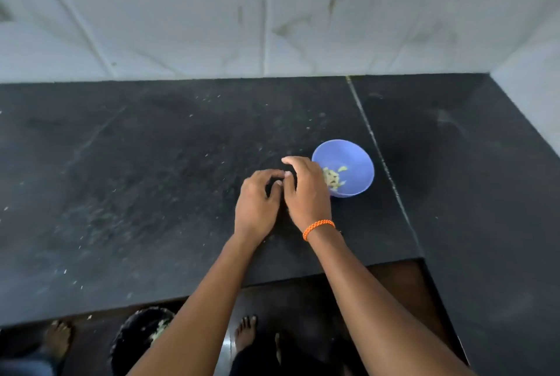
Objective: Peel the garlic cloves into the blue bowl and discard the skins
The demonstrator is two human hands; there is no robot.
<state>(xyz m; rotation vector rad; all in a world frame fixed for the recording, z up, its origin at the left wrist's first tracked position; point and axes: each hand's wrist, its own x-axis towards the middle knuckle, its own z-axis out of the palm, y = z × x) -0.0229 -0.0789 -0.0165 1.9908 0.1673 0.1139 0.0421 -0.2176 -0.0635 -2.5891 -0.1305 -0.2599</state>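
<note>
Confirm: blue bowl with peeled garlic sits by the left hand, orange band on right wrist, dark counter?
Not quite. In the head view the blue bowl sits beside the right hand, not the left hand. The orange band, peeled garlic and dark counter are right.

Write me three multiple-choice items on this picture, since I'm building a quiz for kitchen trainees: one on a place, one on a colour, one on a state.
1. Where does the blue bowl stand?
A. On the floor
B. On the dark counter, just right of the hands
C. On the wall tiles

2. What colour is the band on the right wrist?
A. Green
B. White
C. Orange

3. What state is the bowl in?
A. Upright, with pale peeled garlic pieces inside
B. Turned upside down
C. Covered by a lid

Answers: 1 B, the bowl sits on the counter beside the right hand. 2 C, a braided orange band circles that wrist. 3 A, its open mouth shows pale pieces on the bottom. The left hand meets the right with curled fingers; whatever they hold is hidden.
</note>
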